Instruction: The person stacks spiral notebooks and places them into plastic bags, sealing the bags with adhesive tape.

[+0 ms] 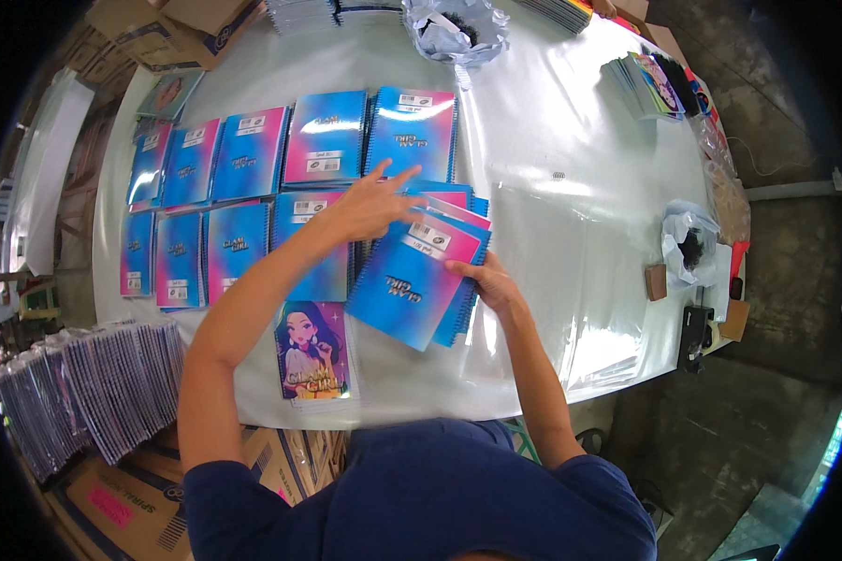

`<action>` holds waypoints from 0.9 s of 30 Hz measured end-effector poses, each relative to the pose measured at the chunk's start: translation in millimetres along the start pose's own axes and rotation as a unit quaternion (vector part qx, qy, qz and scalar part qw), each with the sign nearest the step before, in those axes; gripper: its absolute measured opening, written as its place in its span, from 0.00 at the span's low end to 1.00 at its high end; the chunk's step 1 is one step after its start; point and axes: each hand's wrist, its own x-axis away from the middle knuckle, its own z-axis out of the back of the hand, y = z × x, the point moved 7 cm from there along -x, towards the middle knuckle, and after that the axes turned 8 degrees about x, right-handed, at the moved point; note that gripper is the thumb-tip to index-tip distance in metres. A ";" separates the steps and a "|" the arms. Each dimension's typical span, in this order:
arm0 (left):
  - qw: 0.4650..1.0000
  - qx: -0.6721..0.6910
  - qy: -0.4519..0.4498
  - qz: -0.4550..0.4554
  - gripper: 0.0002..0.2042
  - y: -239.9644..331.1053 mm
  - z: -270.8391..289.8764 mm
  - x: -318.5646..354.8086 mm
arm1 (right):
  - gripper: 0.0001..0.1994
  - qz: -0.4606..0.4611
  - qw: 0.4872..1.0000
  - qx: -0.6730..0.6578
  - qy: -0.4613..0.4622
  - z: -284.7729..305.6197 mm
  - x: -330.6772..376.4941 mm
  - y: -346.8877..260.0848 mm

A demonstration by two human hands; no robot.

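My right hand [488, 280] grips a few blue-and-pink spiral notebooks [407, 285] by their right edge, the thumb on the top cover. They are fanned and tilted above the table. My left hand [372, 204] is over the notebooks' upper left corner, fingers spread and slightly blurred; nothing shows in it. Just beyond its fingertips lies another spiral notebook [412, 131] of the same kind. Below my left forearm is a notebook with a cartoon figure on its cover [313, 351].
Two rows of blue-and-pink notebooks [243, 154] cover the table's left half. Wrapped notebooks [122, 383] stand packed at the lower left, near cardboard boxes [131, 496]. Bags with dark contents [690, 245] sit at the right edge and far side. More notebooks [650, 86] lie at the far right.
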 end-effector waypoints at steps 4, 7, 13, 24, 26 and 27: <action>0.939 0.191 0.096 0.270 0.30 -29.6 5.5 -72.9 | 0.33 0.001 0.999 -0.021 0.041 -1.4 6.0 -5.5; 0.827 0.255 0.075 0.495 0.34 -72.7 -48.8 -100.0 | 0.33 -0.009 0.999 -0.028 0.023 -9.1 2.3 -6.1; 0.865 0.172 0.038 0.470 0.36 -57.9 -69.1 -148.4 | 0.30 0.012 0.998 -0.038 0.039 -7.5 3.5 -9.8; 0.889 0.163 0.202 0.378 0.34 9.4 134.2 -15.7 | 0.32 0.011 0.997 -0.065 0.039 0.0 0.9 -2.4; 0.922 0.147 0.229 0.275 0.37 59.1 130.0 6.9 | 0.33 0.003 0.997 -0.071 0.024 -3.7 -0.3 -1.6; 0.926 0.213 0.181 0.253 0.36 70.3 125.5 13.0 | 0.33 0.000 0.997 -0.073 0.019 -2.9 -1.2 -0.3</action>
